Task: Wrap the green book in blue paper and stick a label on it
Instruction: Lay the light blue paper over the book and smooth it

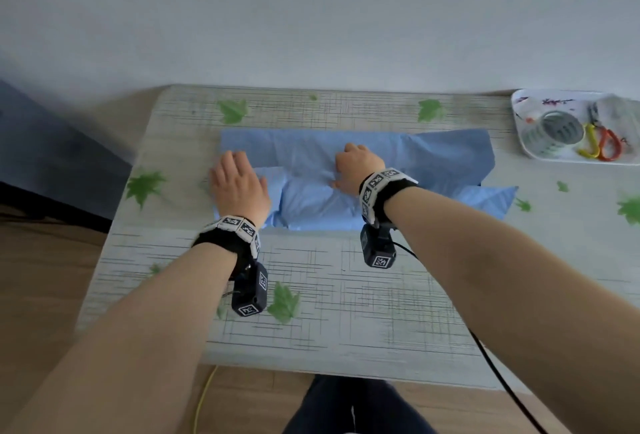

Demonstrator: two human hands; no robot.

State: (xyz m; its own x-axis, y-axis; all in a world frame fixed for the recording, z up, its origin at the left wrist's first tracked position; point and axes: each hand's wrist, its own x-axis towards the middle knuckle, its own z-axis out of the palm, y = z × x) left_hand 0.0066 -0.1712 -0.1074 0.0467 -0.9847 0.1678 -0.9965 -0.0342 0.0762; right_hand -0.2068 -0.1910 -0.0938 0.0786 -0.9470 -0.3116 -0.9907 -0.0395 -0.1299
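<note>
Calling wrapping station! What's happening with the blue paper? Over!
Left hand flat on blue paper, left end. Right hand bunching paper mid-sheet. Green book not visible. Tray far right, nothing in the way.

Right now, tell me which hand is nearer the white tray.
Right. The right hand is on the middle of the blue paper, left of the tray; the left hand is farther left.

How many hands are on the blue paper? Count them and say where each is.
2. The left hand lies flat on the left end of the blue paper; the right hand presses its middle, fingers curled.
</note>
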